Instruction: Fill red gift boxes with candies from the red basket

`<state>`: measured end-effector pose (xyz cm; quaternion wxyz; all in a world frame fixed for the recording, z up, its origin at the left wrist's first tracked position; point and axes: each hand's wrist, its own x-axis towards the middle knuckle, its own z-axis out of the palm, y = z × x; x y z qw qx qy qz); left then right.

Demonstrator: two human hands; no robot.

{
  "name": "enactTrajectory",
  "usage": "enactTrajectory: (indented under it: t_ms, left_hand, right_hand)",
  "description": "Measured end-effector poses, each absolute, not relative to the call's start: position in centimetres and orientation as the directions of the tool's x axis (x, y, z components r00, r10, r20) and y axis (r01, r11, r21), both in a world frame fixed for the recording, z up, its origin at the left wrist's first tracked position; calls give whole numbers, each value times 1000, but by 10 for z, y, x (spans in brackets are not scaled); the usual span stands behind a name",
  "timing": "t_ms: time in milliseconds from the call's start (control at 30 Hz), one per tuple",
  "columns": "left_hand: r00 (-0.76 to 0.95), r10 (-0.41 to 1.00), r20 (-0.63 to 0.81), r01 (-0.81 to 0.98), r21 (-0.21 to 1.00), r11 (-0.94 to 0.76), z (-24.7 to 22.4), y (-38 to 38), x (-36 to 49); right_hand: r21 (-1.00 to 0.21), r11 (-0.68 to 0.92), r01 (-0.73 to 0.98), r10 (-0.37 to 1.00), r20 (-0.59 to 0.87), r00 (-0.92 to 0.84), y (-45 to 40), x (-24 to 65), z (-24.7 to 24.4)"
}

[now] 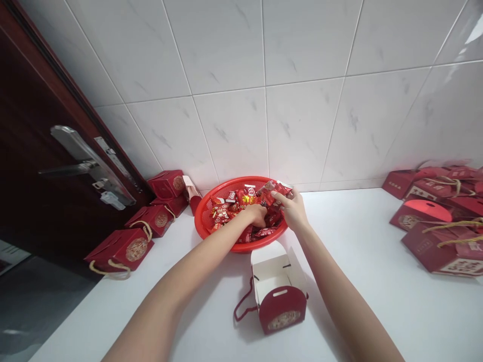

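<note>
A red plastic basket [203,225] with perforated sides stands against the wall, holding many wrapped candies [222,213], mostly red. My left hand [258,215] reaches down into it, fingers curled among the candies; what they grip, if anything, is hidden. At the basket's right rim, my right hand [295,210] is closed on red wrapped candies [277,190], thumb on top. In front of the basket, between my forearms, sits a dark red gift box [283,307] with its top open. Its white inside shows no contents, and a dark red cord loops out on its left.
Closed red gift boxes with rope handles [123,250] line the white table's [204,311] left edge, beside a dark door [33,201] with a metal handle. More red boxes [445,246] cluster at the right. A tiled wall [230,130] rises behind the basket.
</note>
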<state>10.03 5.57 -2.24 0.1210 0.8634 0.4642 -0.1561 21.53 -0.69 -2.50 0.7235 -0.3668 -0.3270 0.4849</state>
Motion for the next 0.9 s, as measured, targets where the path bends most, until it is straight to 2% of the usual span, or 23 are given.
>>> enactTrajectory:
  t_ms: [233, 400, 600, 733, 900]
  left_hand:
    - [550, 778, -304, 834, 254, -490, -31, 66, 91]
    - [586, 760, -281, 785, 430, -446, -13, 73, 66]
    - [601, 783, -160, 664, 644, -379, 6, 82, 38]
    - [596, 797, -94, 598, 714, -363, 8, 83, 34]
    - [591, 797, -125, 607, 720, -337, 5, 84, 36]
  right_hand:
    - [-848, 261, -461, 943, 122, 310, -8, 215, -24]
    - [-851, 256, -459, 943, 116, 311, -9, 215, -23]
    - [-839, 264, -476, 943, 121, 310, -9, 215, -23]
    - [-835, 259, -485, 944, 113, 310, -9, 214, -21]
    - [-831, 262, -491, 944, 116, 307, -9, 214, -21]
